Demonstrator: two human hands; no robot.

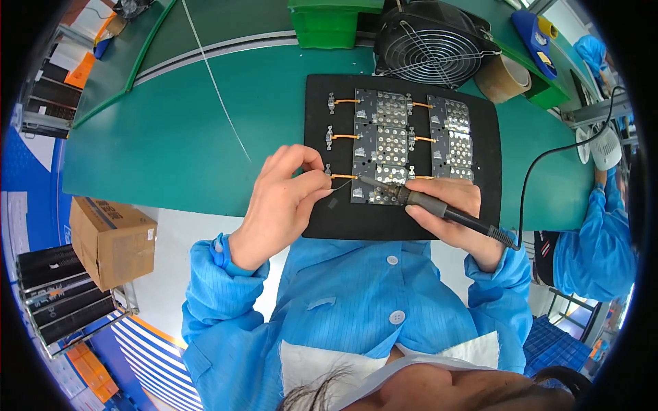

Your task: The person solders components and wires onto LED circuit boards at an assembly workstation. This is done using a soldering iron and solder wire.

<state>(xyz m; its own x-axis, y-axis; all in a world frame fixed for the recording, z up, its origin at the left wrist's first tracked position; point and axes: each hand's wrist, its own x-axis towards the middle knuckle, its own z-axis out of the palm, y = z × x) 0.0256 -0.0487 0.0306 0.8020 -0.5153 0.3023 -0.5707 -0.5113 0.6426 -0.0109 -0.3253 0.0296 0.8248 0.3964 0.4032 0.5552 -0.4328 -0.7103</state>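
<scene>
Holding a soldering iron (433, 204) like a pen in the right hand (459, 205), gripping it snugly between thumb and fingers (439, 186), presumably for fine control. Slanting it down toward the left, setting its tip right at the near-left circuit board (361, 194), beside the inner end of a short orange cable (343, 177); not showing clearly whether touching. Gripping well behind the metal end, likely because of heat.

Pinching a thin wire (345, 185) between thumb and forefinger of the left hand (277, 202), leaving no visible gap, and aiming its free end at the same spot from the opposite side, probably to avoid crossing hands. Partly covering the metal connector (328, 168) at the cable's outer end, leaving any contact impossible to tell.

Resting the board with matching ones on a black mat (329, 222), apparently to shield the green counter (185, 151) and limit sliding. Arranging them in two columns, pointing every visible cable leftward, seemingly to suit one hand position throughout. Trailing the iron's black cord (523, 198) off to the right, likely to clear the boards. Standing a black fan (432, 55) behind the mat, perhaps for fumes, without revealing whether spinning.
</scene>
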